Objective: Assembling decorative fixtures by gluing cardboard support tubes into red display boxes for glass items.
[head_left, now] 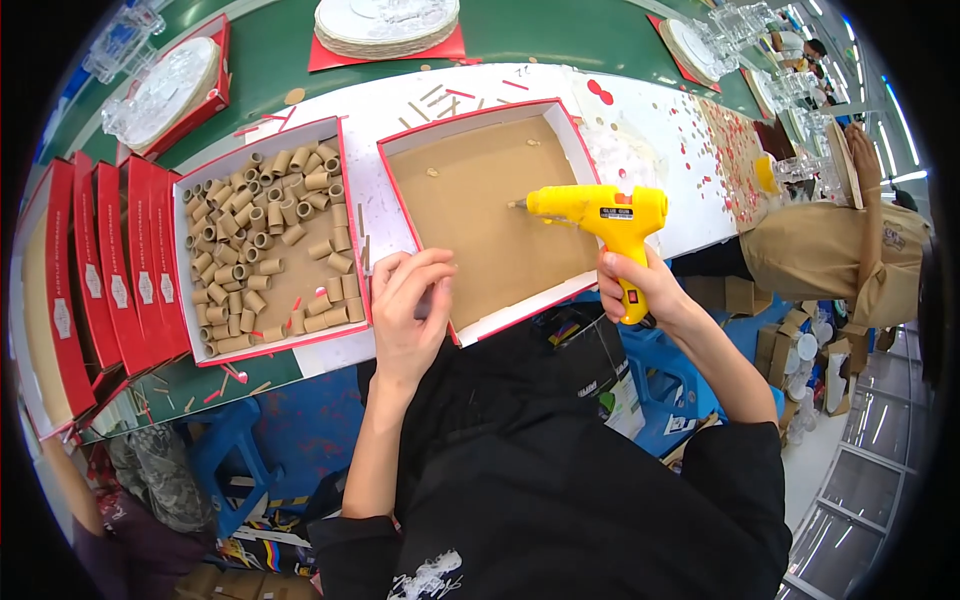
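My right hand (640, 288) grips a yellow glue gun (600, 208) by its handle. The gun's nozzle points left over the bare brown floor of a red-edged shallow cardboard box (480, 240). Two small dabs of glue (432, 173) lie toward the far side of that floor. My left hand (410, 308) hovers at the box's near left corner, fingers loosely bent and nothing visible between them. Left of it stands a second red-edged box (355, 240) holding many short brown cardboard tubes (270, 215), some upright and others lying down.
Several red boxes (110, 260) stand on edge at far left. Stacks of white discs on red boards (385, 25) line the green surface behind. Cardboard strips (435, 98) and red scraps litter the white table. A person in a tan top (840, 250) works at right.
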{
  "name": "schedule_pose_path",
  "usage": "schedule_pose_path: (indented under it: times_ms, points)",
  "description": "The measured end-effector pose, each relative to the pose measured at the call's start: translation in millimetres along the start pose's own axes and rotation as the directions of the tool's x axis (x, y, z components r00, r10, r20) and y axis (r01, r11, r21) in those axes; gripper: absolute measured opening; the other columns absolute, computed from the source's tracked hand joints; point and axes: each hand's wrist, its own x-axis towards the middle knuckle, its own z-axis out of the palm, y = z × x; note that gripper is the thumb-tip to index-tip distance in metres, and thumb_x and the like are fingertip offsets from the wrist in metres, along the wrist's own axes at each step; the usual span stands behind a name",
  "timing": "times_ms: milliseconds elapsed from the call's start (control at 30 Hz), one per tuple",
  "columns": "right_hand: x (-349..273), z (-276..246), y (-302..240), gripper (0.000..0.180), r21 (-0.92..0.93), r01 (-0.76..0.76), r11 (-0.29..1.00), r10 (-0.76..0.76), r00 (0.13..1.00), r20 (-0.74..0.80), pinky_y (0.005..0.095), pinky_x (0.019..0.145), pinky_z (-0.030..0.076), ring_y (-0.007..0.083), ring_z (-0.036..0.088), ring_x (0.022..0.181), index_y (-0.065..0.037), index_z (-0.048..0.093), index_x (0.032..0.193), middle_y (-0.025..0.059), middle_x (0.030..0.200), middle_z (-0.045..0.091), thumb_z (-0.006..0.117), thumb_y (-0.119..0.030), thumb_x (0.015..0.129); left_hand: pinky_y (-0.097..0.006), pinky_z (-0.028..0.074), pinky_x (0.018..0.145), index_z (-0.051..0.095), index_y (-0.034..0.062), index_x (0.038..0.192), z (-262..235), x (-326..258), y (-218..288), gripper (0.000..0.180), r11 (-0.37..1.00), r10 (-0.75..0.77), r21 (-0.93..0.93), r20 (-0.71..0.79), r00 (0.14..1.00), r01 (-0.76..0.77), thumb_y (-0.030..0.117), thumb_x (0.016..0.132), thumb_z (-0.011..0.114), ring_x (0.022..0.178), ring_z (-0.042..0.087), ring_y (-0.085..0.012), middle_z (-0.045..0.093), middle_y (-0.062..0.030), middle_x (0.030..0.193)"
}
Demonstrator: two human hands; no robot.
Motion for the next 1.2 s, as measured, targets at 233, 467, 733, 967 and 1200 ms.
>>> schedule_pose_path:
  times_ms: [233,467,733,967,1200]
  points:
    - [-0.2,-3.1,1.8,0.025,0.01,0.019,1.0,-0.019,1.0,0.015,0.0256,0.045,0.046,0.0121,0.051,0.046,-0.008,0.047,0.086,0.0016,0.06,0.047,0.056,-0.029,0.094,-0.029,0.049,0.069,0.065,0.0004,0.086,-0.2,0.0,0.1,0.009,1.0,0.012,0.022,0.007,1.0,-0.012,-0.005,0.08,0.061,0.088,0.053,-0.0223,0.067,-0.008,0.099]
    - [-19.0,14.9,-6.1,0.046,0.099,0.126,0.987,-0.127,0.992,0.001,0.0364,0.081,0.056,0.0278,0.066,0.096,-0.001,0.053,0.11,0.0142,0.094,0.061,0.067,-0.036,0.084,-0.033,0.044,0.078,0.064,0.0035,0.086,2.1,-2.5,-1.0,0.011,0.999,-0.047,-0.025,-0.019,0.999,0.047,-0.002,0.078,0.064,0.085,0.052,-0.0239,0.067,-0.0047,0.099]
    - [-33.8,11.5,25.8,0.035,0.072,-0.002,0.997,-0.024,0.933,0.359,0.0346,0.077,0.052,0.0258,0.063,0.087,-0.002,0.053,0.094,0.0103,0.079,0.058,0.065,-0.032,0.082,-0.033,0.044,0.079,0.064,0.0041,0.087,1.7,-1.6,-2.1,0.012,1.0,-0.026,-0.007,-0.01,1.0,0.026,-0.002,0.078,0.064,0.086,0.052,-0.0242,0.067,-0.0042,0.099]
    - [-32.1,21.1,32.3,0.028,0.146,-0.134,0.98,0.078,0.939,0.335,0.0298,0.061,0.048,0.016,0.053,0.066,-0.007,0.05,0.086,0.0037,0.069,0.048,0.066,-0.029,0.083,-0.03,0.046,0.073,0.065,0.002,0.087,1.8,-1.9,-4.9,0.009,1.0,0.02,0.012,-0.014,1.0,-0.02,-0.003,0.08,0.062,0.087,0.053,-0.0217,0.067,-0.0067,0.099]
    - [-28.4,19.3,34.8,0.025,0.155,-0.193,0.969,0.141,0.945,0.295,0.0284,0.056,0.047,0.0144,0.052,0.06,-0.006,0.049,0.09,0.0027,0.065,0.047,0.067,-0.023,0.084,-0.03,0.047,0.074,0.065,0.0022,0.087,2.2,-2.9,-6.7,0.01,1.0,0.015,-0.002,-0.013,1.0,-0.015,-0.003,0.079,0.062,0.088,0.053,-0.0219,0.067,-0.0066,0.099]
